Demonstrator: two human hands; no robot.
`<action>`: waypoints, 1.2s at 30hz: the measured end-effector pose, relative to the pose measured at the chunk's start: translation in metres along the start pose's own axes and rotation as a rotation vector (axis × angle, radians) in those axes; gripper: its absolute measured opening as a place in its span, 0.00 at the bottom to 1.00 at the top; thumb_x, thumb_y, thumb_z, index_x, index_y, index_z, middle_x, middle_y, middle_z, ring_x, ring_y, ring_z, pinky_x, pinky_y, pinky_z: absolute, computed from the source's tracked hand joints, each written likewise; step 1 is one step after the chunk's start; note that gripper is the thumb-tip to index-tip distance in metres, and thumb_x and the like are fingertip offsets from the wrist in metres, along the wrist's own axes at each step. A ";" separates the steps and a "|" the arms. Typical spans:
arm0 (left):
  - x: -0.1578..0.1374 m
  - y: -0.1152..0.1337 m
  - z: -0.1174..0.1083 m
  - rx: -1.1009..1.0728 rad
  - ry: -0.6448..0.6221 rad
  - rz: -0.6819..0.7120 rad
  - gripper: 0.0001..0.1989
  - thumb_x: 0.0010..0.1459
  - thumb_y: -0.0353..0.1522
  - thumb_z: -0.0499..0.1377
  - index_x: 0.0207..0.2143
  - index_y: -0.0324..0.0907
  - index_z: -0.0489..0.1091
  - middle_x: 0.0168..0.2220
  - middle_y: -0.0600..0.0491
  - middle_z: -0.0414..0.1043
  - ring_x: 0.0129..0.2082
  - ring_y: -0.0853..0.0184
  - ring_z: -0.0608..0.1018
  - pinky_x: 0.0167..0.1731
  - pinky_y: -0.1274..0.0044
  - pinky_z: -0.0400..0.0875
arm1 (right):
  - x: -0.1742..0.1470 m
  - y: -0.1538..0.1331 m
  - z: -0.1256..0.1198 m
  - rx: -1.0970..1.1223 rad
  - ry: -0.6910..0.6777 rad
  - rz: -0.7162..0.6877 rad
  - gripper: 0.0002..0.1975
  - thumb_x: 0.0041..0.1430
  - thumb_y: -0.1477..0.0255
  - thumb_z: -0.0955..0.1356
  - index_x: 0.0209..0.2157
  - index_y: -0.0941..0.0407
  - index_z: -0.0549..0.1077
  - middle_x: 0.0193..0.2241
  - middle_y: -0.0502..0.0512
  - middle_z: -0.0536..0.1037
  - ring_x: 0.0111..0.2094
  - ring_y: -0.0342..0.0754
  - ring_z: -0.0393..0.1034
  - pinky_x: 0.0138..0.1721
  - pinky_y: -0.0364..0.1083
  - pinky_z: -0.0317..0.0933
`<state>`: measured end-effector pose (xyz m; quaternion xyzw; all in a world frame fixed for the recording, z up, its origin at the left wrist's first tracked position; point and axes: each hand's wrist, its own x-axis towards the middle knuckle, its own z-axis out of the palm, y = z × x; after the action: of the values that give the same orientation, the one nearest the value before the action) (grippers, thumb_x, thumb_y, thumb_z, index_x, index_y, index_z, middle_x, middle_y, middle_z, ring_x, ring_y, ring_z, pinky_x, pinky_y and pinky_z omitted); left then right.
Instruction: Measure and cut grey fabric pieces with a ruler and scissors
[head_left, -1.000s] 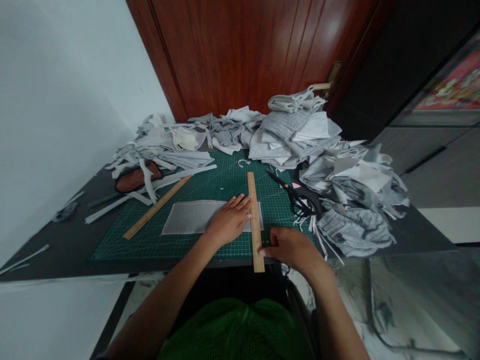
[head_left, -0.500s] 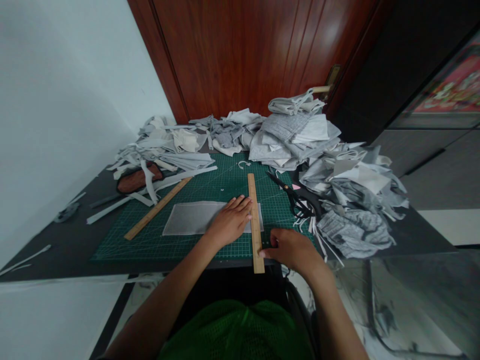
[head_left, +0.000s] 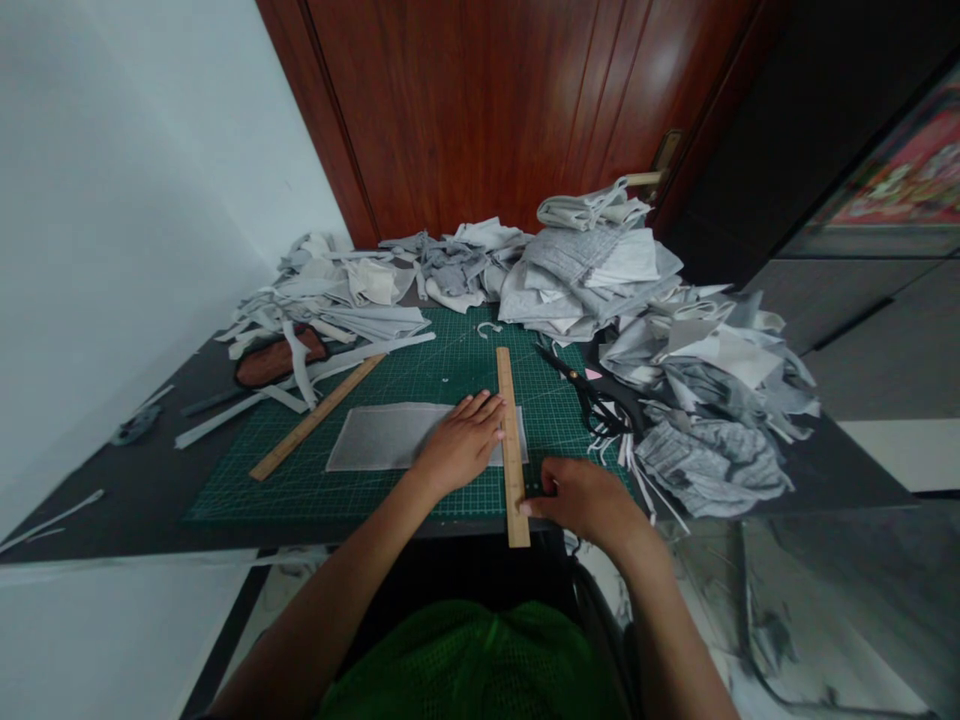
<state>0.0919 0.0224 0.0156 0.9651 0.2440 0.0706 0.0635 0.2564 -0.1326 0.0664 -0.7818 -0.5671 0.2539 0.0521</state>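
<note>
In the head view, the left hand point(head_left: 459, 447) lies flat, fingers extended, on the pale cloth point(head_left: 379, 437), which reaches out to its left; the fingertips meet the wooden ruler point(head_left: 511, 440) crossing the cloth's right end on the green mat point(head_left: 553, 415). The right hand point(head_left: 585, 497) sets its thumb at the ruler's near end, fingers curled; whether they pinch anything, I cannot quite tell

Ruler point(head_left: 511, 450) smooth wood; rectangular piece point(head_left: 382, 437) matt cloth; door point(head_left: 465, 110) glossy, polished-looking wood
</note>
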 end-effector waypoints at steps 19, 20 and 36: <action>0.000 0.002 -0.004 -0.002 0.003 0.007 0.29 0.76 0.42 0.43 0.70 0.37 0.59 0.72 0.45 0.57 0.74 0.56 0.55 0.73 0.61 0.51 | -0.002 0.001 0.000 0.008 0.013 -0.019 0.14 0.58 0.57 0.74 0.32 0.53 0.76 0.31 0.52 0.81 0.33 0.51 0.73 0.28 0.45 0.48; 0.000 0.003 -0.005 -0.004 0.006 0.007 0.29 0.76 0.42 0.44 0.70 0.36 0.60 0.72 0.44 0.57 0.74 0.56 0.56 0.72 0.61 0.51 | -0.003 0.001 0.000 0.006 0.014 -0.022 0.14 0.59 0.56 0.74 0.33 0.53 0.76 0.31 0.52 0.81 0.33 0.51 0.73 0.28 0.45 0.48; 0.002 0.007 -0.006 -0.033 0.002 0.002 0.38 0.71 0.53 0.50 0.70 0.34 0.58 0.72 0.39 0.57 0.74 0.52 0.56 0.72 0.60 0.51 | -0.005 0.003 0.000 -0.033 -0.001 -0.070 0.13 0.60 0.59 0.74 0.38 0.54 0.76 0.35 0.54 0.83 0.38 0.54 0.77 0.32 0.47 0.52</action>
<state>0.0954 0.0177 0.0224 0.9641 0.2419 0.0756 0.0791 0.2581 -0.1381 0.0668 -0.7622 -0.5981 0.2432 0.0477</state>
